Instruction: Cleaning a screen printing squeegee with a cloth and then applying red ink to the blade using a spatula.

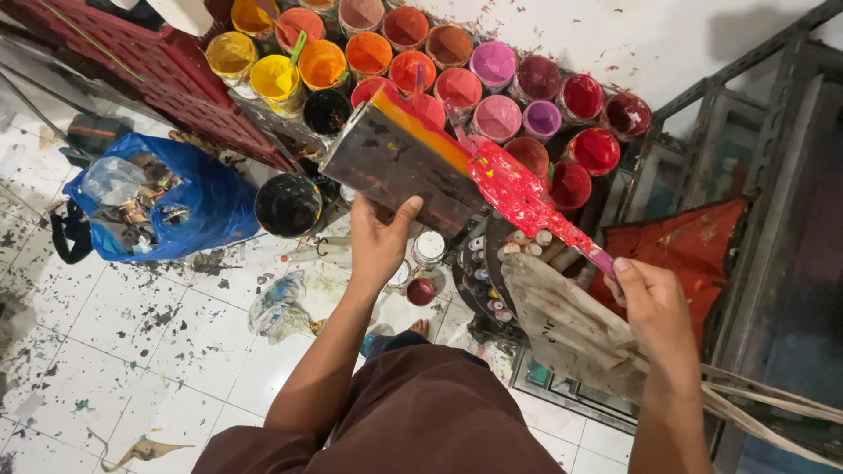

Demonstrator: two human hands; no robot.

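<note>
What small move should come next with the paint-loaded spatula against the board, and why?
Probably draw the spatula a little further along the board edge, scraping paint off. The right hand holds its handle, the blade is thick with red paint, and the left hand steadies the board above the open paint pots.

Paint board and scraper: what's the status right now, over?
Left hand grips grey board. Right hand holds scraper, thick with red paint, on board's edge. Open paint pots crowd underneath.

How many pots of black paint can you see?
2. One black paint pot sits beside the yellow pots, above the board's left corner; the other stands lower, next to the blue plastic bag. The board in the left hand may hide more.
</note>
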